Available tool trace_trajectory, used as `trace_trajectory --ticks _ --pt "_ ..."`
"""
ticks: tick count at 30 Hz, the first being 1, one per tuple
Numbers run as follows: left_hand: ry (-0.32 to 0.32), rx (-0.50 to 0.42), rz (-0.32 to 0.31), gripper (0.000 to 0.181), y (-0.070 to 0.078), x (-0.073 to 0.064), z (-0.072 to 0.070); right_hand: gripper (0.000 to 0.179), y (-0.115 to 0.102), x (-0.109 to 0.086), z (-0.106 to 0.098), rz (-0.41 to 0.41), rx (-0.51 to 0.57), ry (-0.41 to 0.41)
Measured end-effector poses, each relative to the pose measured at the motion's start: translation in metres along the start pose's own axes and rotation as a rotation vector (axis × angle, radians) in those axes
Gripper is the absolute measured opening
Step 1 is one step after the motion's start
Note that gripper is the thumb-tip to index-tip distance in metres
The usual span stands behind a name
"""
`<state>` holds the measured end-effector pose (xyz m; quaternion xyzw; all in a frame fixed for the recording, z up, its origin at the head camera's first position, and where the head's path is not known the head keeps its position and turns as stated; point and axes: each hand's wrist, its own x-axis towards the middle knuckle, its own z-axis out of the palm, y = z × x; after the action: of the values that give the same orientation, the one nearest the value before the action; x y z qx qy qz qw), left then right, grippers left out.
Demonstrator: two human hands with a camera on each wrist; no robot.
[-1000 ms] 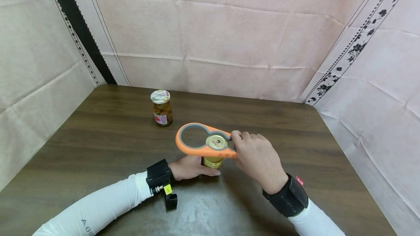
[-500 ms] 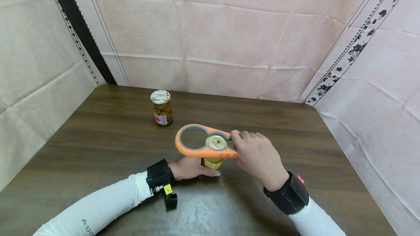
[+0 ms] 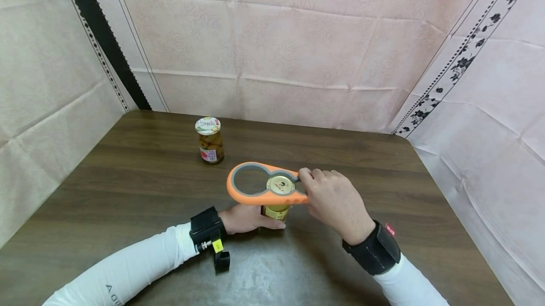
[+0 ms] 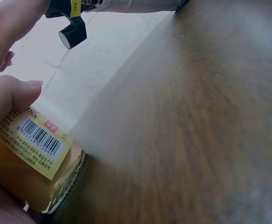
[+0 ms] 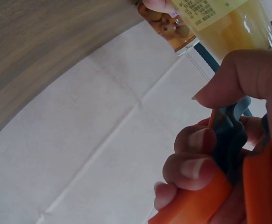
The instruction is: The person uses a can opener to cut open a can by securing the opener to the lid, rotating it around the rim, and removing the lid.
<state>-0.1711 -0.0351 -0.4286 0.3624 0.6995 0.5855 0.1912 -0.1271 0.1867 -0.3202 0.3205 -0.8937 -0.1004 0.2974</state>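
While one yellow-filled glass jar (image 3: 276,213) is held upright by the left hand's grip (image 3: 244,218), well in from the back edge of the wood-grained desk (image 3: 170,178), its round metal lid (image 3: 280,185) is encircled by the smaller of two openings in one orange, grey-lined opener (image 3: 264,197), the handles (image 5: 260,186) clasped by the right hand's grip (image 3: 334,203); a second glass jar (image 3: 211,141), filled with rounded brown pieces (image 3: 211,146), is set near that edge, toward the desk's back left corner

Both hands (image 3: 246,217) (image 3: 335,204) grip, the right one higher.
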Motion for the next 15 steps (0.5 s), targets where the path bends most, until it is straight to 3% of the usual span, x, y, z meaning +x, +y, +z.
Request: trace_trajectory --ticks 9,15 --pt "-0.009 0.046 0.01 0.07 0.0019 0.0011 0.0009 0.042 0.0021 0.0011 -0.0008 -0.003 0.016 -0.033" --pt "-0.044 -0.059 -0.014 0.068 0.0003 0.0016 0.0006 0.046 0.0037 0.0018 0.0001 -0.011 0.016 -0.027"
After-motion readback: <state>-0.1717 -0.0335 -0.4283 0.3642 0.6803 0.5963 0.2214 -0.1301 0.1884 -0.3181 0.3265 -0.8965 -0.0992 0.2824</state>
